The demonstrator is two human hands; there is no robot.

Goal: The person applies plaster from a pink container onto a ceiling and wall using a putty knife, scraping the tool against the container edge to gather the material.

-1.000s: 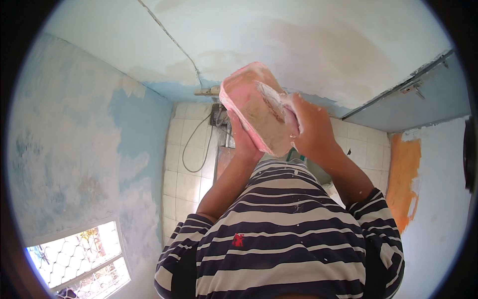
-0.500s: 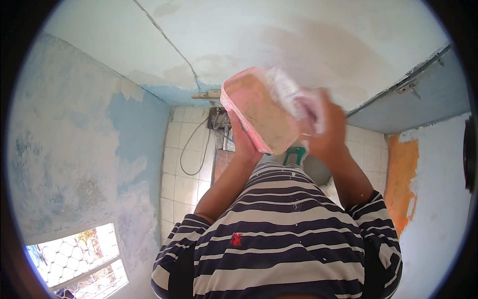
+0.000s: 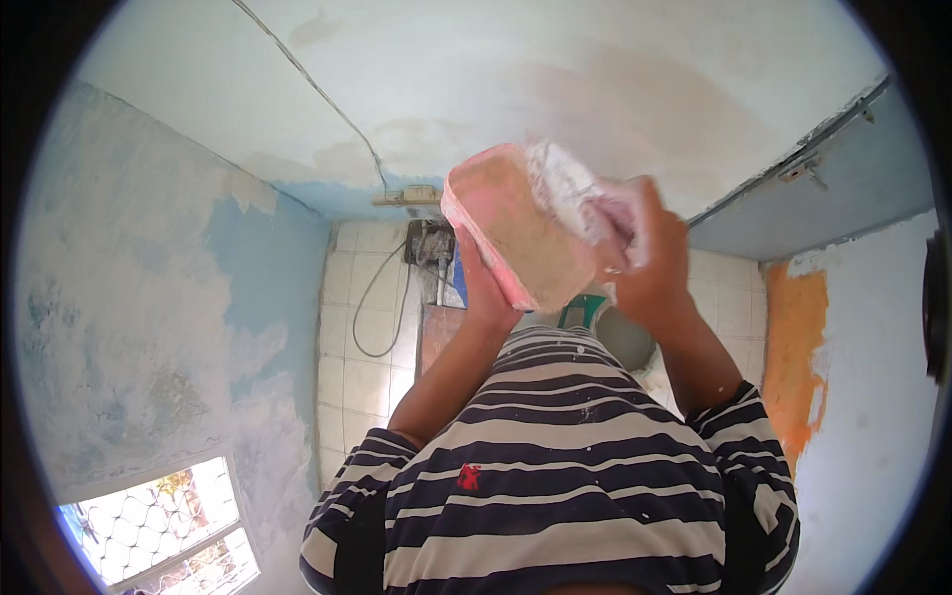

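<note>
Tilted up in front of my chest is a pink rectangular plastic tub [image 3: 511, 223], its broad face coated with a tan, chalky smear. My left hand [image 3: 485, 270] grips the tub's left long side near its lower corner. On the right, my right hand [image 3: 645, 243] is closed around a white crumpled piece [image 3: 563, 188], cloth or thin plastic; I cannot tell which. That piece lies against the tub's upper right edge. Whitish residue covers the right fingers, which are slightly blurred.
Ahead stands a patchy white wall [image 3: 446, 69] with a cable running down it. A small machine [image 3: 431, 243] with a looped hose sits on the tiled floor [image 3: 372, 382]. Below the tub are a green plastic item [image 3: 582, 309] and a grey round container [image 3: 627, 339]. A barred window [image 3: 149, 516] is at left.
My right hand and the white piece were blurred by motion along the tub's edge and now look sharper, in nearly the same place. The tub has dropped slightly; my left hand still holds it.
</note>
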